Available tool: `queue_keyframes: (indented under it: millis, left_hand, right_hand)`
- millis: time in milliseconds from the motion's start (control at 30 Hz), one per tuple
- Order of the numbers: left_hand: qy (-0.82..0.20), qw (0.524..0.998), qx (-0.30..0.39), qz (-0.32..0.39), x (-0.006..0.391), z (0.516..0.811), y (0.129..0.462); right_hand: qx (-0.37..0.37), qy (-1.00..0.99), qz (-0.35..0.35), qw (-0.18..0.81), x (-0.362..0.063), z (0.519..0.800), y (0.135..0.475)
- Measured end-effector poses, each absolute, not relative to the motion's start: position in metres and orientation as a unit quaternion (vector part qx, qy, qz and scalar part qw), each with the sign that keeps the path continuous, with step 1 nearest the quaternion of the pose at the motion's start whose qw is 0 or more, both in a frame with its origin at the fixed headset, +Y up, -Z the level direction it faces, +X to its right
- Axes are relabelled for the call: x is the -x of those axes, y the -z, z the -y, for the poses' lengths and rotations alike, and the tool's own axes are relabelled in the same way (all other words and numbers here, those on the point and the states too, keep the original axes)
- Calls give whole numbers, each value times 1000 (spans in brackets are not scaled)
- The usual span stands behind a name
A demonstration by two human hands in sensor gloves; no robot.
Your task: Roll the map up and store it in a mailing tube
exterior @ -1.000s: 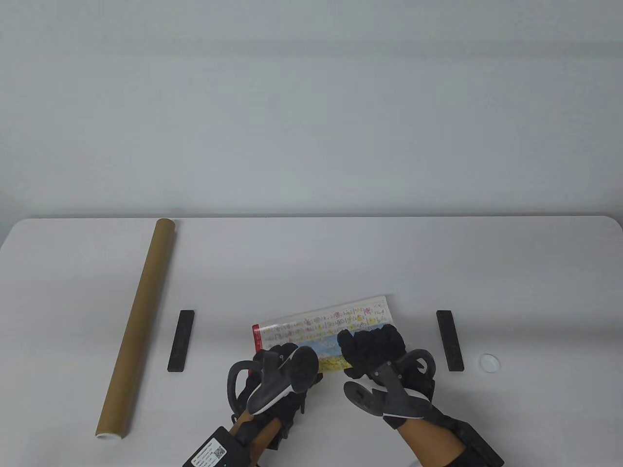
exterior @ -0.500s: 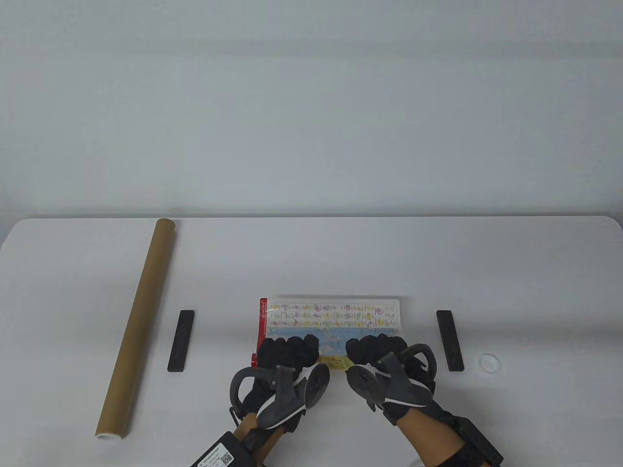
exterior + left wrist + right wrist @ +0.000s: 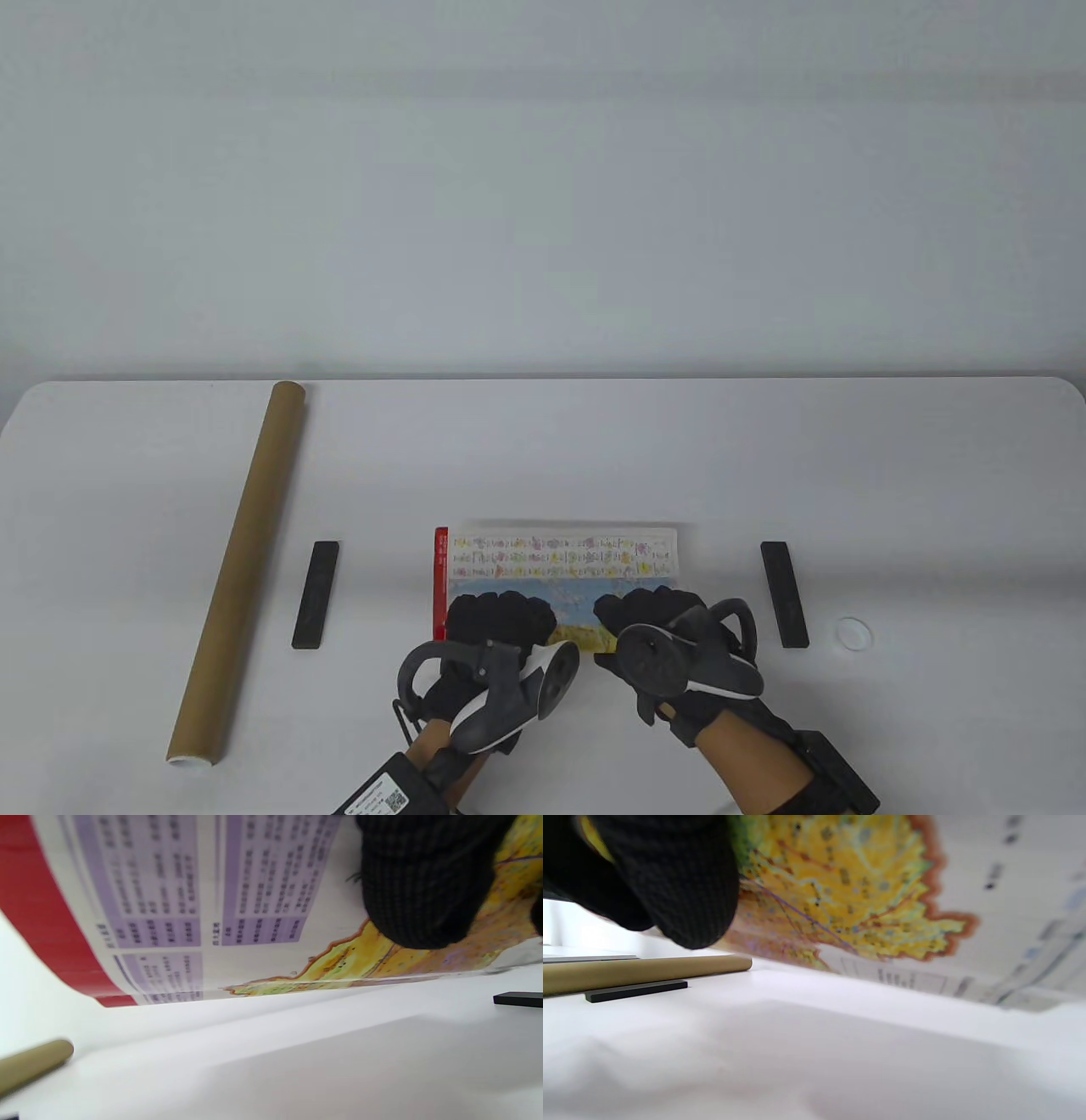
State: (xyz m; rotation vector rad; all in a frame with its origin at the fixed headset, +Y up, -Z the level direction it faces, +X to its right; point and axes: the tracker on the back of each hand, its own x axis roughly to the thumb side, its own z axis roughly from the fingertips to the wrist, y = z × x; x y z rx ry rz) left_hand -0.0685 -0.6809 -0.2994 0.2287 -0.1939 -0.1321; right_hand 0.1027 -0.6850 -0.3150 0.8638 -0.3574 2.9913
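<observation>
Map (image 3: 560, 560) lying at lower centre of the table view on the white table (image 3: 543, 458), partly rolled, printed face outward, red band along its left end. Left hand (image 3: 496, 624) gripping the near left portion of the roll, fingers curled over the top; right hand (image 3: 649, 615) gripping the near right portion in the same manner. Tracker (image 3: 501, 692) strapped to the back of the left hand, a second tracker (image 3: 679, 666) to the back of the right. Left wrist view: gloved fingertip (image 3: 420, 887) pressed against the curved sheet, lower edge of the sheet raised off the table. Right wrist view: gloved fingers (image 3: 670, 878) at upper left, wrapped against the yellow printed area. Mailing tube (image 3: 237, 569), brown cardboard, lying at the left of the table view, running from upper centre-left down to the lower left, well apart from the map. Black bar (image 3: 316, 594) between tube and map; second black bar (image 3: 784, 594) right of the map. Small white cap (image 3: 853, 632) just beside the second bar, at far right.
</observation>
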Motion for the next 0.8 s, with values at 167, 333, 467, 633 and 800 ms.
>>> queue_keyframes:
  millis: [167, 333, 467, 633, 800]
  left_hand:
    - [-28, 997, -4, 78, 80, 687, 312]
    - [-90, 991, 58, 73, 89, 694, 320]
    - [-49, 995, 6, 89, 83, 695, 315]
    - [50, 988, -103, 101, 71, 689, 302]
    - [101, 971, -179, 126, 66, 686, 295]
  right_hand:
    - [-282, -941, 172, -76, -94, 683, 305]
    - [-289, -934, 186, -97, -90, 683, 301]
    - [-284, -942, 157, -86, -91, 686, 307]
    - [-266, -957, 111, -23, -100, 686, 317]
    - [-263, -961, 34, 79, -111, 689, 327]
